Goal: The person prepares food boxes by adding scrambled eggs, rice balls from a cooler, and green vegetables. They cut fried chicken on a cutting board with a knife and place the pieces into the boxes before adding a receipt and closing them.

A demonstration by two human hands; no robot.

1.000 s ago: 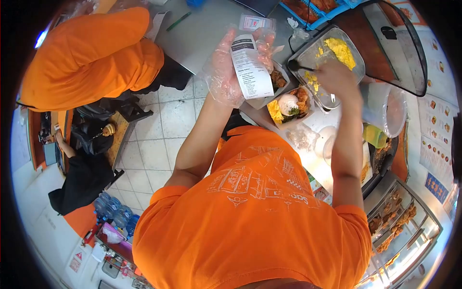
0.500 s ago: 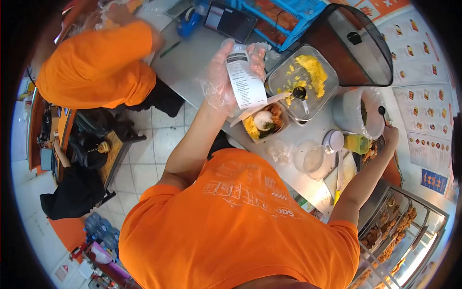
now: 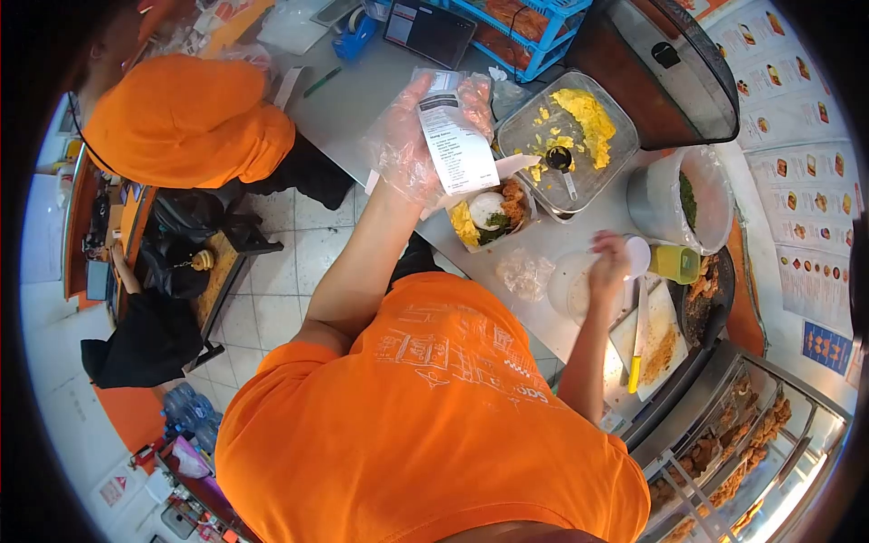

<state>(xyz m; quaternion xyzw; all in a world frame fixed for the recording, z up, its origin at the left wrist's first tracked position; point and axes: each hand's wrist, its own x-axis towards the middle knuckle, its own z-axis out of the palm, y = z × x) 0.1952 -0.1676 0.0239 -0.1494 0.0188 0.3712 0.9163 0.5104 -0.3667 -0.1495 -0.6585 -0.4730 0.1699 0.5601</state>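
Note:
My left hand [image 3: 398, 136], in a clear plastic glove, grips a long printed receipt [image 3: 453, 145] above the counter. Just below it sits a paper food box [image 3: 471, 246] with white rice, yellow egg, dark greens and browned pieces. Beside the box, a clear tray [image 3: 605, 201] holds yellow scrambled egg and a black-bowled spoon [image 3: 561, 163]. My right hand [image 3: 611, 262], ungloved, hangs over a translucent round tub [image 3: 568, 288], next to a pale round lid [image 3: 637, 257]. Its fingers look bent but are smeared, and I see nothing held.
A lined pot [image 3: 647, 204] with greens, a yellow-green container [image 3: 674, 264] and a yellow-handled knife [image 3: 639, 335] on a cutting board stand to the right. A heated display case [image 3: 742, 443] holds fried pieces. Another person in an orange shirt [image 3: 181, 118] works at left.
My right hand has left the black spoon at the lined pot and moved left to the round tub. My left hand still holds the receipt. The person at left has bent farther over.

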